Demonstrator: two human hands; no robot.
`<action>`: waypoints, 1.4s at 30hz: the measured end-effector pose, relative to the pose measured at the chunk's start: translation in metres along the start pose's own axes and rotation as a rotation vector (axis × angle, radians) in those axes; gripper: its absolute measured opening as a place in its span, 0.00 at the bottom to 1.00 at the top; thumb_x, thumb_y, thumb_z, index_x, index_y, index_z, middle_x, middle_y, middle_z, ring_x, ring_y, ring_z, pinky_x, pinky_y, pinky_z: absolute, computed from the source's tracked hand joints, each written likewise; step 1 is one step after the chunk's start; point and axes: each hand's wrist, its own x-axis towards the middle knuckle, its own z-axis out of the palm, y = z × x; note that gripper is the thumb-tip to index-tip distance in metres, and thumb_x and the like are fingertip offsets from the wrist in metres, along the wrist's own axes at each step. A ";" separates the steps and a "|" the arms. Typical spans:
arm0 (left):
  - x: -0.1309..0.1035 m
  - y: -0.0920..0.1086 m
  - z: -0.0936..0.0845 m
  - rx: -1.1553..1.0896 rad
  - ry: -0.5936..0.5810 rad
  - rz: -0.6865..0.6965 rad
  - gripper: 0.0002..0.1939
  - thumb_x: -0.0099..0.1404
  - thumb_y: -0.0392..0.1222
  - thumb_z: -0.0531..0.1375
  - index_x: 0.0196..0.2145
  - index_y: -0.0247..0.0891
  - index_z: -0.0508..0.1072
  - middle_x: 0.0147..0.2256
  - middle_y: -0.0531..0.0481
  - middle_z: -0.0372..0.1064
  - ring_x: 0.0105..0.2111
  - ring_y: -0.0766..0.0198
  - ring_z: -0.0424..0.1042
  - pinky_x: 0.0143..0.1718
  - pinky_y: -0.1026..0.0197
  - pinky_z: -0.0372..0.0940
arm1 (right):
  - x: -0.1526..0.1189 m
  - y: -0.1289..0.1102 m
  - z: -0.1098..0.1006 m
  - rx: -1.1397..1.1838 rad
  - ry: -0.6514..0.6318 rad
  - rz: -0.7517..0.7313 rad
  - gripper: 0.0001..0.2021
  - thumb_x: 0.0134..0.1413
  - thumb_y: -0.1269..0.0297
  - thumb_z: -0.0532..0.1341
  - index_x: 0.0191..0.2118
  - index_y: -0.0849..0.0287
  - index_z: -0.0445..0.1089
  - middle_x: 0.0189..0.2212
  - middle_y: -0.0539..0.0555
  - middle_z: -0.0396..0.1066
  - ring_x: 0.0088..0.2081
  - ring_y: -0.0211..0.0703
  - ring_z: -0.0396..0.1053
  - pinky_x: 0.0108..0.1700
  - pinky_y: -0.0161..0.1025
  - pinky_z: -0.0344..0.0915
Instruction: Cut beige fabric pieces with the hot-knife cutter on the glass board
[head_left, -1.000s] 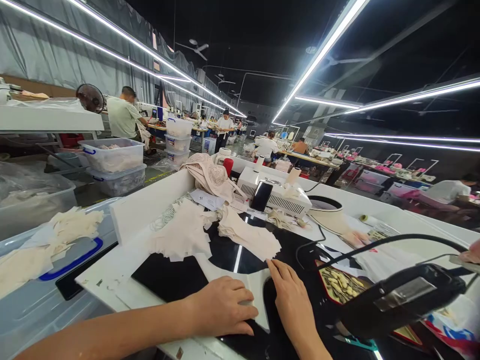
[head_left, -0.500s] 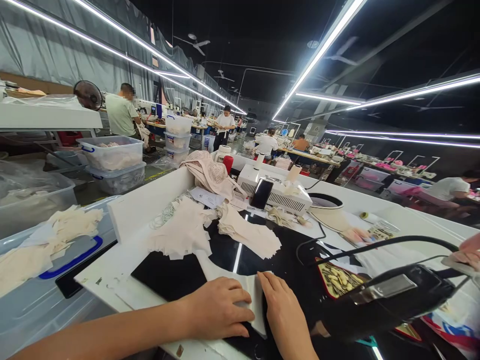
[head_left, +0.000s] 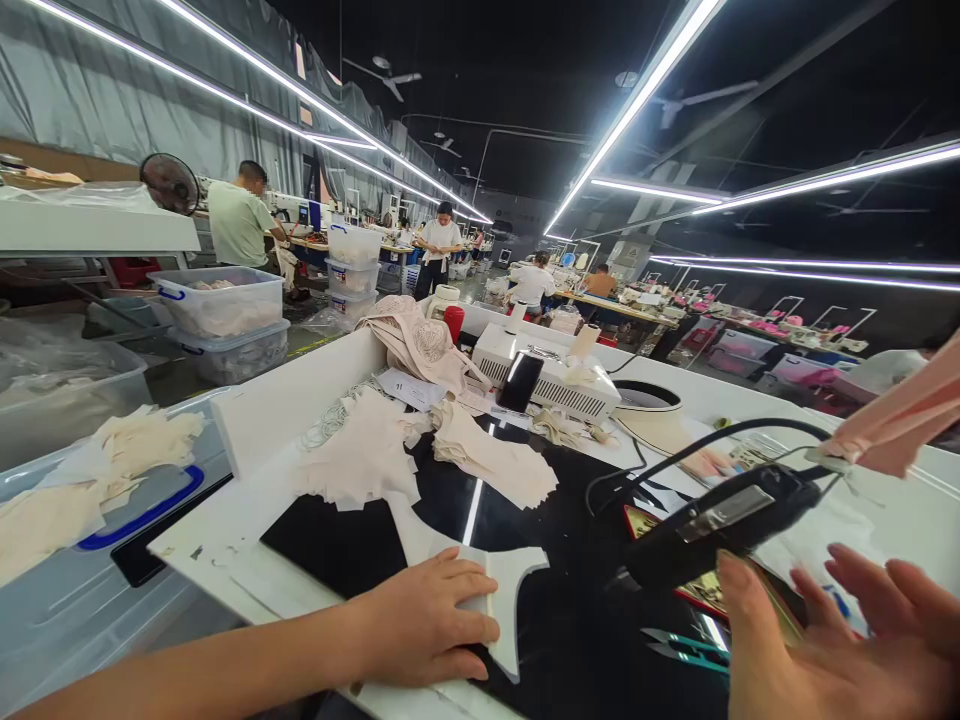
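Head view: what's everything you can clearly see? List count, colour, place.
Bench: one, white and black, foreground
Cut piece: one, white, front centre
Fabric stacks: two, cream, mid-bench
Corded tool: one, black, right
Snips: one, teal handles, lower right
Vented box: one, white, bench rear
Phone: one, black, before vented box
Bins: several, clear, left
Ceiling lights: several, white, overhead
People: several, mostly light tops, background
Left hand: one, bare, on cut piece
Right hand: one, bare, open, lower right

A white, curved-edged piece (head_left: pixel 511 582) lies on black tabletop (head_left: pixel 564 630).

Lane open right of white piece (head_left: pixel 510 600); black device (head_left: pixel 705 530), snips (head_left: pixel 688 648) block beyond.
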 end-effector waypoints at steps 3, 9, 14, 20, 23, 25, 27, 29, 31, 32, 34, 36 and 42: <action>0.000 0.000 0.001 0.003 -0.012 0.003 0.17 0.77 0.58 0.59 0.51 0.44 0.74 0.61 0.41 0.71 0.62 0.47 0.71 0.67 0.44 0.62 | 0.009 -0.010 0.010 0.057 -0.132 0.252 0.57 0.41 0.50 0.79 0.74 0.47 0.52 0.70 0.65 0.60 0.71 0.70 0.59 0.69 0.68 0.61; -0.001 -0.001 0.001 0.049 -0.014 0.018 0.17 0.76 0.58 0.60 0.51 0.44 0.74 0.61 0.41 0.71 0.62 0.47 0.70 0.67 0.45 0.61 | 0.018 -0.015 0.027 0.028 -0.211 0.418 0.37 0.46 0.37 0.72 0.59 0.52 0.71 0.49 0.56 0.77 0.54 0.61 0.74 0.66 0.64 0.64; -0.002 -0.001 0.003 0.062 -0.002 0.034 0.18 0.76 0.59 0.60 0.51 0.43 0.74 0.61 0.41 0.71 0.62 0.46 0.71 0.67 0.45 0.61 | 0.014 -0.006 0.030 0.152 -0.296 0.477 0.38 0.43 0.40 0.75 0.59 0.49 0.71 0.44 0.52 0.78 0.41 0.51 0.77 0.48 0.51 0.74; 0.001 -0.003 0.002 0.021 -0.012 0.035 0.15 0.77 0.55 0.61 0.50 0.43 0.74 0.61 0.42 0.72 0.63 0.48 0.71 0.67 0.46 0.61 | -0.001 -0.008 0.033 0.307 -0.382 0.482 0.42 0.45 0.48 0.77 0.65 0.47 0.66 0.41 0.52 0.78 0.37 0.48 0.77 0.43 0.49 0.75; 0.004 -0.003 -0.003 -0.026 -0.020 0.033 0.12 0.76 0.51 0.63 0.49 0.42 0.74 0.60 0.42 0.72 0.63 0.49 0.71 0.68 0.47 0.61 | -0.012 -0.015 0.037 0.404 -0.387 0.422 0.34 0.48 0.53 0.76 0.61 0.47 0.68 0.37 0.49 0.77 0.32 0.43 0.75 0.39 0.47 0.74; 0.007 -0.004 -0.007 -0.057 -0.034 0.033 0.09 0.76 0.47 0.64 0.48 0.41 0.74 0.60 0.41 0.72 0.62 0.50 0.71 0.69 0.47 0.60 | -0.022 -0.022 0.038 0.478 -0.404 0.393 0.32 0.51 0.56 0.75 0.60 0.44 0.66 0.36 0.47 0.75 0.30 0.41 0.74 0.37 0.45 0.73; 0.009 -0.004 -0.009 -0.068 -0.056 0.035 0.07 0.75 0.43 0.64 0.48 0.40 0.73 0.60 0.41 0.72 0.62 0.49 0.71 0.69 0.46 0.60 | -0.031 -0.028 0.037 0.541 -0.428 0.375 0.30 0.55 0.57 0.73 0.61 0.44 0.65 0.34 0.46 0.75 0.28 0.40 0.73 0.34 0.44 0.73; 0.011 -0.004 -0.010 -0.064 -0.055 0.046 0.09 0.74 0.40 0.66 0.49 0.39 0.73 0.60 0.41 0.73 0.62 0.50 0.72 0.69 0.46 0.61 | -0.040 -0.035 0.035 0.587 -0.450 0.370 0.27 0.57 0.56 0.72 0.60 0.45 0.65 0.33 0.46 0.74 0.26 0.39 0.72 0.32 0.42 0.72; 0.013 -0.003 -0.009 -0.056 -0.029 0.069 0.10 0.73 0.38 0.67 0.49 0.38 0.73 0.57 0.42 0.74 0.60 0.52 0.73 0.69 0.47 0.61 | -0.048 -0.041 0.033 0.619 -0.457 0.370 0.25 0.59 0.56 0.71 0.59 0.46 0.65 0.32 0.46 0.74 0.25 0.39 0.72 0.30 0.41 0.71; 0.014 -0.001 -0.008 -0.049 -0.012 0.086 0.10 0.72 0.38 0.68 0.49 0.38 0.73 0.56 0.43 0.75 0.58 0.54 0.75 0.69 0.48 0.61 | -0.052 -0.044 0.032 0.635 -0.455 0.368 0.25 0.59 0.55 0.71 0.58 0.47 0.64 0.32 0.45 0.74 0.25 0.39 0.72 0.29 0.41 0.72; 0.018 0.003 -0.008 -0.023 0.006 0.134 0.10 0.72 0.38 0.68 0.48 0.37 0.73 0.51 0.45 0.77 0.52 0.56 0.77 0.68 0.49 0.63 | -0.058 -0.049 0.032 0.669 -0.441 0.364 0.24 0.59 0.54 0.71 0.57 0.48 0.64 0.31 0.45 0.74 0.24 0.39 0.72 0.28 0.41 0.72; 0.023 0.007 -0.009 0.022 0.011 0.193 0.06 0.74 0.38 0.65 0.46 0.36 0.73 0.46 0.47 0.78 0.46 0.59 0.77 0.64 0.51 0.66 | -0.064 -0.054 0.032 0.698 -0.421 0.367 0.24 0.59 0.54 0.71 0.56 0.49 0.64 0.30 0.45 0.73 0.24 0.39 0.71 0.27 0.41 0.72; 0.038 0.016 -0.015 0.189 -0.022 0.303 0.13 0.78 0.29 0.53 0.39 0.37 0.75 0.35 0.49 0.75 0.36 0.62 0.73 0.54 0.58 0.70 | -0.074 -0.056 0.030 0.718 -0.392 0.366 0.27 0.59 0.53 0.71 0.59 0.50 0.63 0.30 0.45 0.73 0.24 0.39 0.70 0.26 0.39 0.70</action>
